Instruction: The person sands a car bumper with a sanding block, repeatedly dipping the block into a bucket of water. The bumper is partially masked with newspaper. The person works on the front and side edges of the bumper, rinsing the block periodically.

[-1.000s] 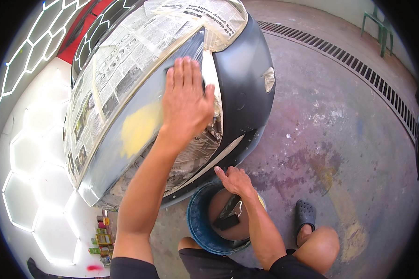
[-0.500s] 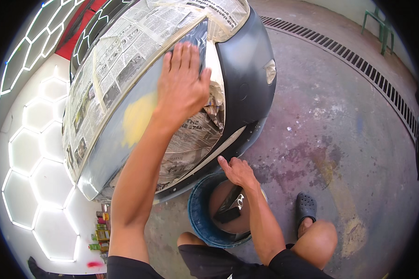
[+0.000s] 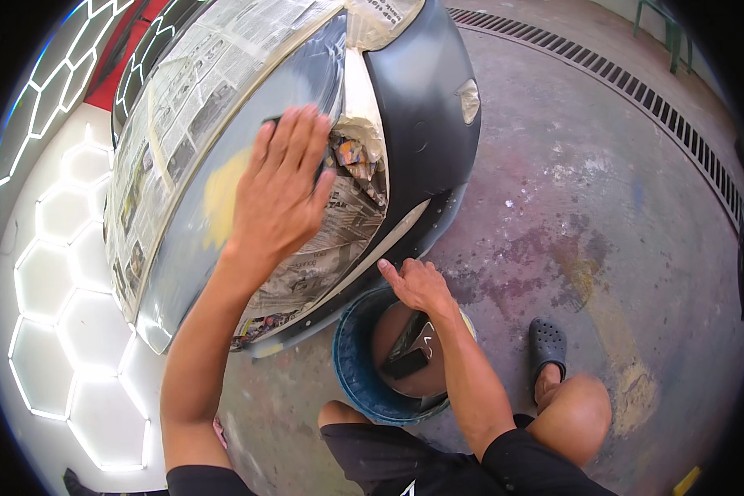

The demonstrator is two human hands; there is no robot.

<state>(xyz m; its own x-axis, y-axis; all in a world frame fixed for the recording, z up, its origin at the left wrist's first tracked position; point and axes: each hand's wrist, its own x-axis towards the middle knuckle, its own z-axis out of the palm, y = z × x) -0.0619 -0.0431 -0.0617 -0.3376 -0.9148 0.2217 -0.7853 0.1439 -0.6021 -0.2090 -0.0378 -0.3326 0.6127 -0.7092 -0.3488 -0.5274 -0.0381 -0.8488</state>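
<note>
My left hand [image 3: 283, 182] lies flat, fingers stretched, over a dark sanding pad [image 3: 270, 121] whose edges peek out beside the fingers. It presses on a wet grey car body panel [image 3: 306, 78] just right of a pale yellow filler patch [image 3: 220, 198]. Newspaper masking [image 3: 211, 91] covers the bodywork to the left, and crumpled newspaper [image 3: 322, 240] fills the opening right of the panel. By the lower edge of the dark bumper [image 3: 426, 99], my right hand [image 3: 419, 285] hovers or rests with its thumb out and no object visible in it. Its other fingertips are hidden.
Below my right hand stands a blue bucket [image 3: 347, 364] of murky brownish water, with a black block-like object [image 3: 407, 364] in it. My shod foot [image 3: 547, 347] is on the stained concrete floor to the right. A drain grate [image 3: 636, 87] curves behind; hexagonal lights [image 3: 78, 331] glow at left.
My left hand has slid down and left along the panel, toward the yellow patch. The right hand stays near the bumper edge above the bucket. The view has shifted slightly.
</note>
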